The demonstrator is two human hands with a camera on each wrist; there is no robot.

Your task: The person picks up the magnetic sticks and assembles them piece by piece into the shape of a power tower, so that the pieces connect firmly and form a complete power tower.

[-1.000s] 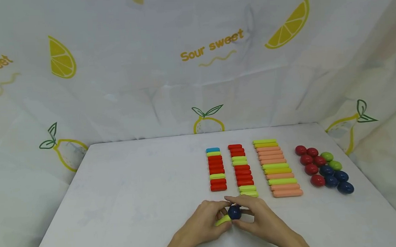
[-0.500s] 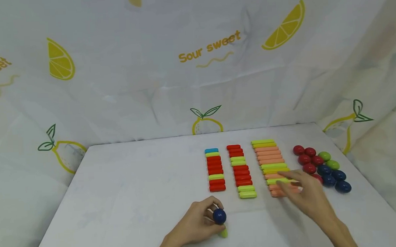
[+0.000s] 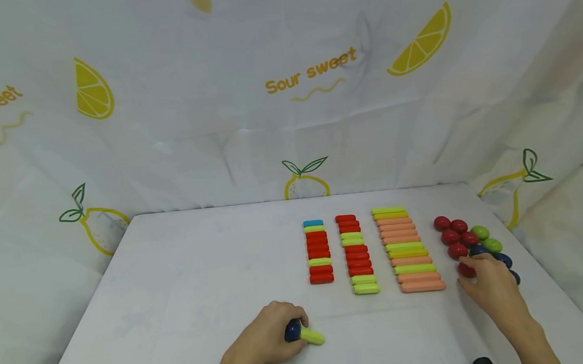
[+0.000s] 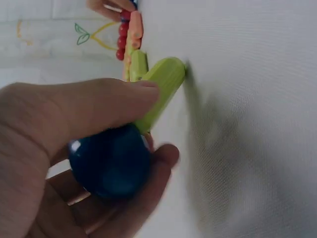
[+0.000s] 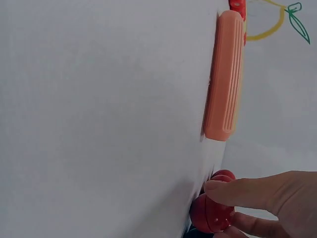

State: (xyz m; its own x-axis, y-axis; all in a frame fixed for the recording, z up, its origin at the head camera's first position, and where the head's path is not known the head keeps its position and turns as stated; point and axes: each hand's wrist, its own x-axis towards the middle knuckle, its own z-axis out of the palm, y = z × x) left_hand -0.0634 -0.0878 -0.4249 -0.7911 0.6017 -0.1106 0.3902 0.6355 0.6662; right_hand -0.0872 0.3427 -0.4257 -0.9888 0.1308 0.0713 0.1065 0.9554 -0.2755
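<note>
— What have you got in each hand?

— My left hand (image 3: 266, 343) curls round a dark blue ball (image 3: 292, 330) joined to a lime-green stick (image 3: 312, 336). My thumb presses the stick from above, and its free end points right across the white table (image 3: 193, 284), at the near edge, left of centre.

— And the other hand?

— My right hand (image 3: 491, 290) is over at the right, fingertips pinching a red ball (image 5: 212, 213) at the near end of the cluster of red, green and blue balls (image 3: 470, 239).

— What lies between them?

— Three rows of sticks: red and green with one blue at the far end (image 3: 318, 251), red and green (image 3: 356, 254), then salmon and green (image 3: 407, 250).

— Any writing?

— "Sour sweet" (image 3: 311, 72) in yellow on the backdrop cloth, among lemon drawings.
</note>
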